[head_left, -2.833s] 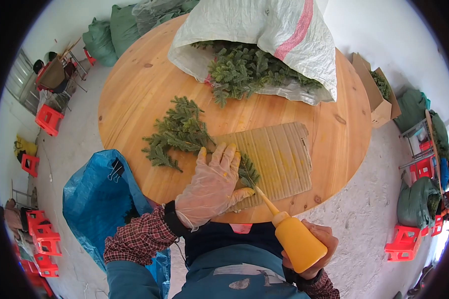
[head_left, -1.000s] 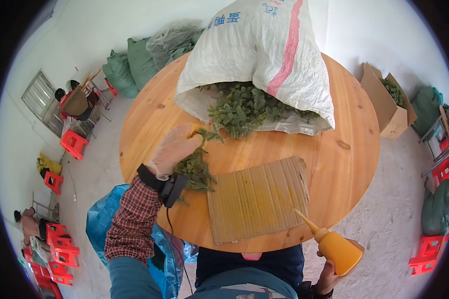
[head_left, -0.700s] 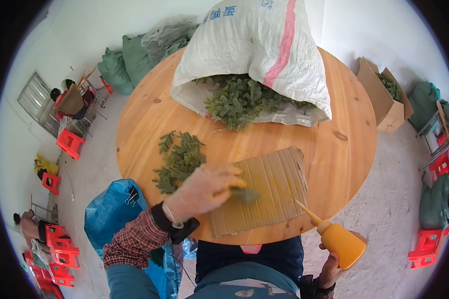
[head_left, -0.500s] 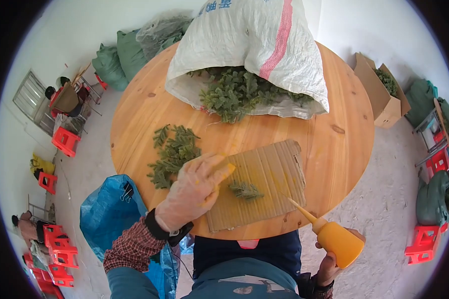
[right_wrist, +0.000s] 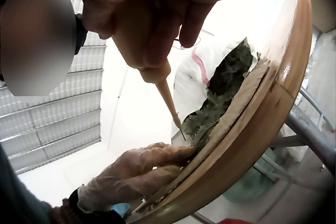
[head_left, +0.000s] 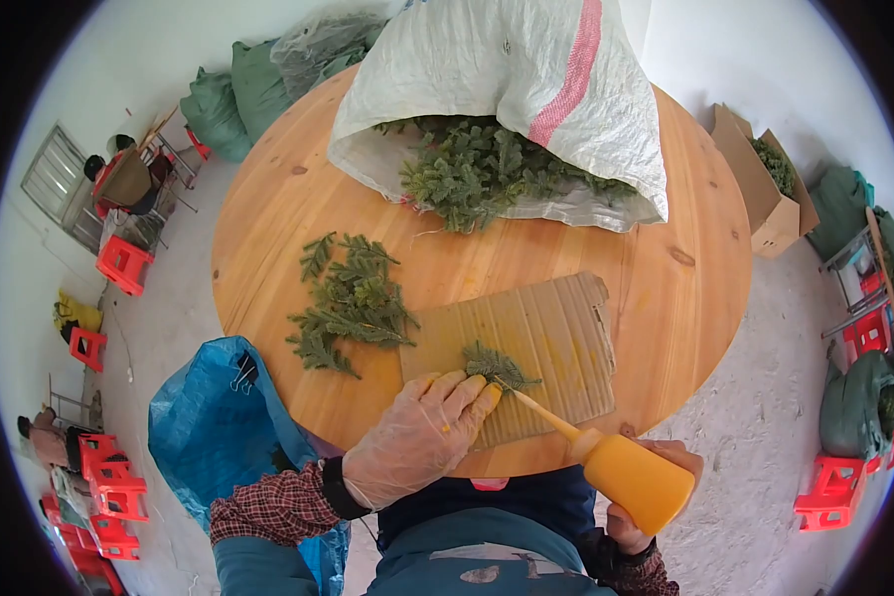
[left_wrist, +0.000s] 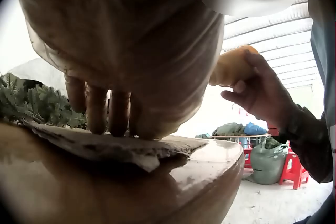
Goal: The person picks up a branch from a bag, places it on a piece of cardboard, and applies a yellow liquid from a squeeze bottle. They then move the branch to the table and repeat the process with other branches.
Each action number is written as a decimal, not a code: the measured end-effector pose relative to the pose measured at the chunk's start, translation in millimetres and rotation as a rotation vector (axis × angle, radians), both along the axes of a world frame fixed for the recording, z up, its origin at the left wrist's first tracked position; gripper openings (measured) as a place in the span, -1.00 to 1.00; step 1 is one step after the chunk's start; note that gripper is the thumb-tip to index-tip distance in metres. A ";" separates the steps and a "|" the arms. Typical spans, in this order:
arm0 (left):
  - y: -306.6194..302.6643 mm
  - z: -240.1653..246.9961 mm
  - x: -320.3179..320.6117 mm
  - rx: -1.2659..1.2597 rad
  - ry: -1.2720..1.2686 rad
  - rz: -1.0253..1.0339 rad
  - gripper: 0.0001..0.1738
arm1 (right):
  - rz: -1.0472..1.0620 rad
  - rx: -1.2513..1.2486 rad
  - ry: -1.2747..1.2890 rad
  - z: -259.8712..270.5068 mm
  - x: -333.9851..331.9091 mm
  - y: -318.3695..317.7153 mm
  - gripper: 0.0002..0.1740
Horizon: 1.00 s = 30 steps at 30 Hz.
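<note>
The gloved left hand [head_left: 407,437] lies palm down, its fingertips pressing at the stem end of a small green sprig [head_left: 492,365] on the corrugated cardboard [head_left: 556,343]. The right hand [head_left: 677,459] grips a yellow bottle [head_left: 638,485], tilted so that its long nozzle reaches the sprig near the left fingertips. In the right wrist view the nozzle [right_wrist: 167,100] points down above the gloved hand [right_wrist: 134,174]. The left wrist view shows the gloved fingers [left_wrist: 107,111] standing on the cardboard [left_wrist: 105,148]. Loose green branches [head_left: 353,303] lie left of the cardboard.
At the back of the round wooden table [head_left: 268,228] lies a white sack [head_left: 447,74] with greenery spilling out. A blue bag [head_left: 204,407] hangs by the near left edge. Around stand a cardboard box [head_left: 765,214], green sacks [head_left: 219,114] and red stools [head_left: 124,263].
The left hand has laid a sprig on the cardboard, let it go, then moved down and right onto its stem end. The right hand has brought the bottle left, its nozzle now at the sprig.
</note>
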<state>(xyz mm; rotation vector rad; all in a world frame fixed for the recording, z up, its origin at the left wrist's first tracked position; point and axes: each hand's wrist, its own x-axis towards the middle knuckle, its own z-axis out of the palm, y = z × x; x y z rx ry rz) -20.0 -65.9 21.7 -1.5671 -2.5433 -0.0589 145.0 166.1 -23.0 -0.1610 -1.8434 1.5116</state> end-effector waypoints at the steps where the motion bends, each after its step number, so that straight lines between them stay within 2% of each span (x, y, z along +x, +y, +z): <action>1: 0.3 0.6 -0.3 -0.009 0.002 -0.001 -0.46 | 0.003 0.000 -0.001 -1.3 -3.4 0.0 -0.01; 5: 0.2 -1.7 -2.0 0.004 -0.030 0.001 -0.46 | 0.099 0.060 0.039 -3.4 -18.4 -1.6 -0.02; 9: 0.4 -1.7 -2.1 0.009 -0.056 0.010 -0.47 | 0.105 -0.081 0.014 3.7 -28.5 -10.2 -0.02; 13: 1.4 0.2 -1.9 -0.004 -0.067 0.022 -0.47 | 0.099 -0.046 -0.015 2.4 -31.4 -7.6 -0.04; 16: 0.9 -1.9 -2.6 0.014 -0.066 0.022 -0.47 | 0.181 0.062 0.002 1.4 -30.6 0.2 -0.06; 20: 1.5 -2.5 -2.6 0.021 -0.064 0.025 -0.47 | 0.116 -0.009 -0.026 2.8 -29.0 -4.1 -0.05; 25: 1.3 -2.2 -3.6 0.032 -0.077 0.021 -0.48 | 0.061 0.032 -0.056 2.1 -18.9 2.0 -0.05; 28: 2.4 -1.2 -2.6 0.030 -0.086 0.028 -0.48 | 0.140 0.122 -0.010 0.7 -13.9 11.2 -0.06; 30: 2.1 -0.7 -2.4 0.026 -0.088 0.033 -0.48 | 0.156 0.066 0.023 -1.4 -17.3 8.3 -0.06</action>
